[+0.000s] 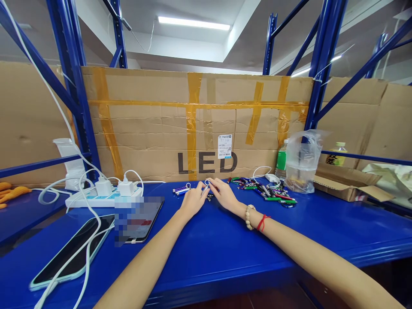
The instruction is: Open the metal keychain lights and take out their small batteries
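Note:
My left hand (192,200) and my right hand (223,193) meet at the middle of the blue shelf top (209,249), fingers pinched together around a small silver keychain flashlight (206,187) with a ring on its end. A bead bracelet and a red string sit on my right wrist. Two purple flashlights (181,189) lie just left of my left hand. A heap of several coloured flashlights (264,190) lies to the right of my right hand.
A taped cardboard sheet marked LED (206,124) walls off the back. At left are a power strip with chargers (103,195), white cables, and two phones (74,251). At right are a clear plastic bag (301,165), bottles, and an open cardboard box (347,184).

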Available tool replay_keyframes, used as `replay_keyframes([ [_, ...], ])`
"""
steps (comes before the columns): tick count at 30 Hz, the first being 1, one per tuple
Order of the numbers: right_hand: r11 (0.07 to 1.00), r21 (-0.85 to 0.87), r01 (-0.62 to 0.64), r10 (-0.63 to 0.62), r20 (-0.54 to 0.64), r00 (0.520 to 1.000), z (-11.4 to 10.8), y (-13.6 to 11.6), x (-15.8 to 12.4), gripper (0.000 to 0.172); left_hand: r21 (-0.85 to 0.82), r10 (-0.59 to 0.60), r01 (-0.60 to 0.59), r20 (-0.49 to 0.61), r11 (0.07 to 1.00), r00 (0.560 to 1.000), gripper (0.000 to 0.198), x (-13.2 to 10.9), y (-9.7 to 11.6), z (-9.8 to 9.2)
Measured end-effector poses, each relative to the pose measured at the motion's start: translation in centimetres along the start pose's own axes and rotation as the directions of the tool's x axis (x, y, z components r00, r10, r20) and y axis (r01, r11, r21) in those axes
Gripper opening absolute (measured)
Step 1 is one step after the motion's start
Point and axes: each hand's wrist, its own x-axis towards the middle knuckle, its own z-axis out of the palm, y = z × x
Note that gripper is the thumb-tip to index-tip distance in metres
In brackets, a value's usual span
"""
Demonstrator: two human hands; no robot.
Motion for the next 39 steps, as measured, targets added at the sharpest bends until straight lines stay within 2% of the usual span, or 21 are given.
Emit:
replay_keyframes([
  [12, 0.999, 0.040, -0.015, 0.015, -0.005, 1.000, 0.1, 0.1, 0.1, 0.028, 0.084, 0.013, -0.016, 0.028, 0.996, 1.000, 0.026, 0.0, 0.0, -0.1],
  [20, 1.000, 0.028, -0.013, 0.013, 0.008, 1.000, 0.1, 0.2, 0.1, 0.027, 0.017, 0.004, -0.004, 0.054, 1.000, 0.999, 0.030, -0.2, 0.1, -0.6],
  [24, 0.999, 0.031, -0.040, 0.040, -0.017, 0.999, 0.3, 0.6, 0.2, 0.028, 0.040, 0.046, -0.049, 0.067, 0.998, 0.997, 0.032, -0.2, -0.1, -0.3],
  [28, 0.995, 0.034, -0.092, 0.094, -0.044, 0.995, 0.4, 1.2, 0.3, 0.029, 0.133, 0.045, -0.044, 0.001, 0.990, 0.999, 0.030, 0.0, -0.2, 0.1],
  [34, 0.987, -0.077, -0.139, 0.141, 0.010, 0.990, 0.2, 1.0, 0.2, 0.029, 0.155, -0.079, 0.101, -0.144, 0.983, 0.986, 0.031, 0.3, -0.4, -0.1],
  [39, 0.978, -0.090, -0.187, 0.194, 0.083, 0.977, 0.2, 0.8, 0.0, 0.030, 0.129, -0.168, 0.196, -0.204, 0.972, 0.964, 0.033, 0.3, -0.7, -0.3],
])
